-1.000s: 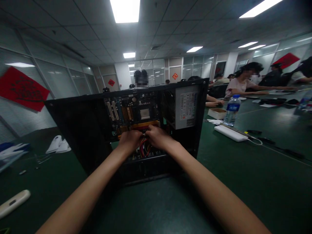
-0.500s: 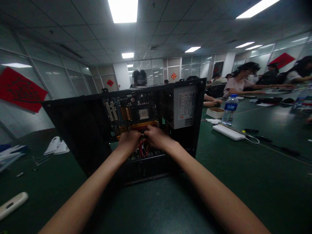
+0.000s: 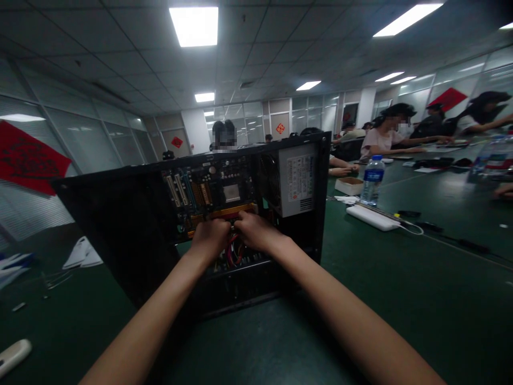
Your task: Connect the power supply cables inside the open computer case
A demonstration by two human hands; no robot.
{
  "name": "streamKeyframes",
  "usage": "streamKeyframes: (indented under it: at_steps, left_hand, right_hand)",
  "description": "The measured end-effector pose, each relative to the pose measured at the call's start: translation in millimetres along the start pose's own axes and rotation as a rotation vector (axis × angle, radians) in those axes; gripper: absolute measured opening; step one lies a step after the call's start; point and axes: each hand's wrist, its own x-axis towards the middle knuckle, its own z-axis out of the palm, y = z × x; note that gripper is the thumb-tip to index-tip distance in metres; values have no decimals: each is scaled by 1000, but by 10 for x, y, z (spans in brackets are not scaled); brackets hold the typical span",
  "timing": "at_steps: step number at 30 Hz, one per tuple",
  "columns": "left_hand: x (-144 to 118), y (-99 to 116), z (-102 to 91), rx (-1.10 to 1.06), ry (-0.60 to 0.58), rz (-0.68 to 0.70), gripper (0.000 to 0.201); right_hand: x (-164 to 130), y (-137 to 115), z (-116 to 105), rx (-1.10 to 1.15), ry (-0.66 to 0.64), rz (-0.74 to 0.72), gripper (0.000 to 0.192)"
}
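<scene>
An open black computer case point(image 3: 120, 230) stands on the green table point(image 3: 401, 299), its inside facing me. A motherboard point(image 3: 208, 192) and a grey power supply point(image 3: 298, 179) sit inside it. Both my hands reach into the case below the motherboard's orange slots. My left hand point(image 3: 210, 238) and my right hand point(image 3: 254, 231) are curled, fingertips close together, over a bundle of red cables point(image 3: 233, 254). What the fingers pinch is hidden by the hands.
A water bottle point(image 3: 372, 181), a small white box point(image 3: 349, 185) and a white power strip point(image 3: 371, 218) lie right of the case. White items point(image 3: 82, 254) lie at left, a white device point(image 3: 12, 357) near the bottom left. Other people sit along the table's far right.
My hands stay in the same spot inside the case. The view has shifted a little, so everything sits slightly further left and lower.
</scene>
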Motion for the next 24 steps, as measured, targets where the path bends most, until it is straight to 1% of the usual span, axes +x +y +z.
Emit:
streamKeyframes:
  at_steps: [3,8,14,17,21,24]
  left_hand:
    - [29,-50,48,-59,50,-16,25]
    - [44,-81,94,-102,10,-4,29]
    - [40,-99,117,-121,2,13,32]
    - [33,-110,135,-119,30,2,31]
    - [13,-113,117,-95,42,20,31]
    - [-5,-113,99,-101,35,26,30]
  right_hand:
    - [16,11,7,14,-10,-1,22]
    - [18,27,52,13,-11,13,24]
    - [5,51,116,-34,6,1,25]
    - [34,95,97,-100,-7,-81,23]
    - [88,209,59,-250,-53,-291,23]
    - [115,276,66,-313,-37,-397,24]
